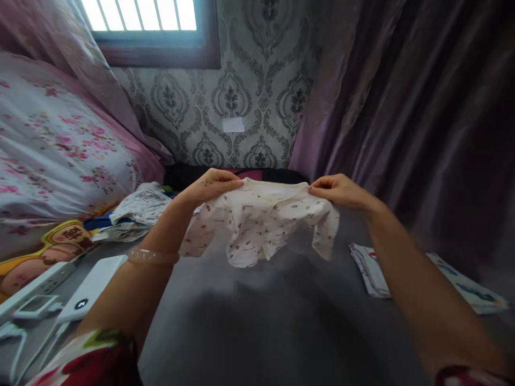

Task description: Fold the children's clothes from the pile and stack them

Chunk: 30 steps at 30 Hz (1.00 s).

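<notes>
A small white baby shirt with a scattered print hangs in the air between my hands, above a grey surface. My left hand pinches it at one shoulder by the neckline. At the other shoulder my right hand grips the fabric between thumb and fingers. Both sleeves droop outward, and the body of the shirt falls in the middle. A translucent bangle circles my left wrist.
Left of my arm lie a pile of clothes, a yellow cartoon cushion, a white power bank and a power strip with cables. Folded clothes lie at the right, partly behind my forearm. A purple curtain hangs beyond.
</notes>
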Motion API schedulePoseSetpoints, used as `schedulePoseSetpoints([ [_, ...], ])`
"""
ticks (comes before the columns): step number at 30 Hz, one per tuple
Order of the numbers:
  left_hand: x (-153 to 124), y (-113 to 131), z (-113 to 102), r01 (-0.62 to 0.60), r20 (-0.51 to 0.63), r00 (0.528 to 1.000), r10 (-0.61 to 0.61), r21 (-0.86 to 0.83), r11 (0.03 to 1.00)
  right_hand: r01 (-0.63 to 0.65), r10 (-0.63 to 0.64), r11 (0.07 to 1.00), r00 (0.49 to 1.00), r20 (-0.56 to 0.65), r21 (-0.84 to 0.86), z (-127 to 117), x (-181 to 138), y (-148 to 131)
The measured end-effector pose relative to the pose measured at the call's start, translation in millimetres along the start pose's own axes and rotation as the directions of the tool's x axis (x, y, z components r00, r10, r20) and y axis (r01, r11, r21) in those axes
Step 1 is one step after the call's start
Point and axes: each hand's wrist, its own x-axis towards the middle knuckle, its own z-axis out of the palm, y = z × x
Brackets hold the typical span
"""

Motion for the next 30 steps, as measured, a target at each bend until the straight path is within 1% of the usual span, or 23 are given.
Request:
schedulePoseSetpoints([
  [2, 5.1, -8.9, -1.1, 0.011, -0.004, 1.0, -0.011, 0.013, 1.0, 0.034, -0.034, 0.999, 0.999, -0.032, -0.018, 3.8, 5.6, 4.1],
  [4, 9.2, -15.3, -2.5, -0.018, -0.061, 0.998, 0.018, 0.0, 1.0, 0.087, -0.088, 0.996, 0.993, -0.082, -0.005, 6.2, 10.7, 6.8],
  [6, 11.8, -17.6, -3.7, -0.065, -0.112, 0.992, 0.062, -0.021, 0.998, 0.125, -0.122, 0.992, 0.981, -0.151, 0.006, 7.9, 15.6, 9.0],
  [8, 13.4, -17.0, -3.5, -0.084, -0.137, 0.988, 0.078, -0.035, 0.996, 0.149, -0.144, 0.989, 0.964, -0.223, 0.007, 10.5, 20.2, 11.2],
  [11, 14.8, -16.2, 2.0, -0.101, -0.208, 0.973, 0.096, -0.014, 0.995, 0.192, -0.2, 0.98, 0.921, -0.334, -0.057, 19.4, 25.1, 13.1],
  [13, 13.9, -17.6, 10.3, -0.128, -0.311, 0.94, 0.139, 0.055, 0.99, 0.207, -0.259, 0.964, 0.87, -0.419, -0.166, 29.8, 24.3, 11.3],
  [14, 12.2, -18.6, 15.6, -0.14, -0.375, 0.911, 0.171, 0.109, 0.984, 0.209, -0.296, 0.95, 0.838, -0.458, -0.231, 36.0, 21.9, 8.9],
  [15, 9.3, -19.4, 21.5, -0.144, -0.445, 0.871, 0.208, 0.172, 0.974, 0.211, -0.338, 0.932, 0.805, -0.488, -0.296, 42.5, 17.8, 5.6],
  [16, 4.9, -19.9, 27.6, -0.143, -0.519, 0.818, 0.25, 0.239, 0.961, 0.216, -0.381, 0.909, 0.773, -0.507, -0.356, 48.8, 12.0, 1.5],
  [18, -8.5, -18.5, 37.7, -0.138, -0.641, 0.679, 0.357, 0.366, 0.92, 0.224, -0.457, 0.864, 0.723, -0.518, -0.45, 58.7, -4.5, -8.5],
  [19, -17.4, -16.3, 40.5, -0.142, -0.675, 0.61, 0.416, 0.423, 0.895, 0.221, -0.481, 0.846, 0.71, -0.514, -0.486, 61.3, -14.8, -13.9],
  [20, -27.5, -12.9, 41.2, -0.148, -0.684, 0.555, 0.474, 0.479, 0.865, 0.211, -0.491, 0.831, 0.713, -0.501, -0.515, 61.8, -25.8, -19.4],
  [21, -38.2, -8.0, 39.3, -0.157, -0.666, 0.526, 0.529, 0.535, 0.83, 0.196, -0.491, 0.82, 0.724, -0.484, -0.538, 59.9, -37.1, -24.8],
  [22, -49.0, -1.8, 35.0, -0.166, -0.627, 0.52, 0.58, 0.592, 0.789, 0.182, -0.483, 0.81, 0.745, -0.461, -0.557, 55.8, -48.0, -30.1],
  [23, -59.3, 5.8, 28.5, -0.175, -0.56, 0.548, 0.621, 0.65, 0.74, 0.172, -0.47, 0.804, 0.771, -0.43, -0.569, 49.9, -57.9, -35.2],
  [24, -68.1, 14.4, 20.4, -0.179, -0.492, 0.588, 0.642, 0.695, 0.696, 0.163, -0.455, 0.806, 0.786, -0.418, -0.57, 42.7, -66.1, -39.9],
  [25, -75.0, 23.3, 11.4, -0.177, -0.441, 0.615, 0.654, 0.73, 0.66, 0.152, -0.422, 0.821, 0.81, -0.407, -0.55, 35.1, -72.1, -43.9],
  [26, -79.1, 31.5, 2.3, -0.189, -0.379, 0.66, 0.648, 0.751, 0.633, 0.138, -0.376, 0.846, 0.839, -0.393, -0.514, 27.9, -75.6, -46.8],
  [27, -80.3, 38.0, -6.1, -0.211, -0.309, 0.717, 0.625, 0.758, 0.617, 0.12, -0.313, 0.879, 0.874, -0.371, -0.461, 21.9, -76.4, -47.9],
  [29, -73.6, 40.8, -17.4, -0.245, -0.178, 0.846, 0.503, 0.708, 0.662, 0.073, -0.168, 0.939, 0.95, -0.263, -0.336, 16.3, -69.9, -41.6],
  [30, -66.4, 35.0, -19.5, -0.246, -0.118, 0.898, 0.423, 0.663, 0.707, 0.05, -0.106, 0.957, 0.977, -0.185, -0.285, 17.6, -63.3, -32.8],
])
